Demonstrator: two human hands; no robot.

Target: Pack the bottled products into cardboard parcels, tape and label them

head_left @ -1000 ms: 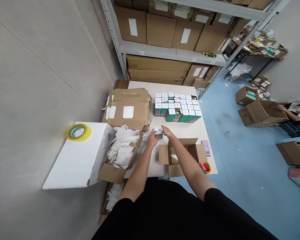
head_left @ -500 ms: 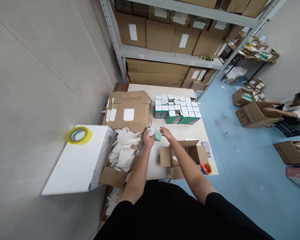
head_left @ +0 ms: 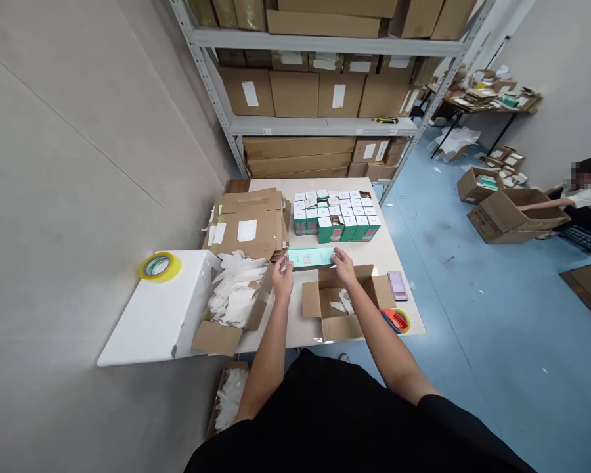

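Two bare hands work over a pale counter [head_left: 391, 253]. The left hand [head_left: 282, 277] has its fingers closed on one end of a long, flat mint-green paper strip [head_left: 311, 257]. The right hand [head_left: 345, 266] sits at the other end with its fingers curled onto the strip, though whether they grip it cannot be told. The strip stretches between the hands, just in front of a tight block of upright green-and-white cartons [head_left: 335, 217] and just behind an open brown cardboard box [head_left: 337, 327].

Thin paper like this could crease or tear if the hands pull apart unevenly. A careless swing forward could knock the front row of cartons, and a slipped end could fall into the open box.

Compared with the earlier frame, the hands now stand wider apart. There, they were close together around a small, compact green-and-white piece, with the right hand open in the air. Now the green piece spans the gap as a long strip, and the right hand has reached it.
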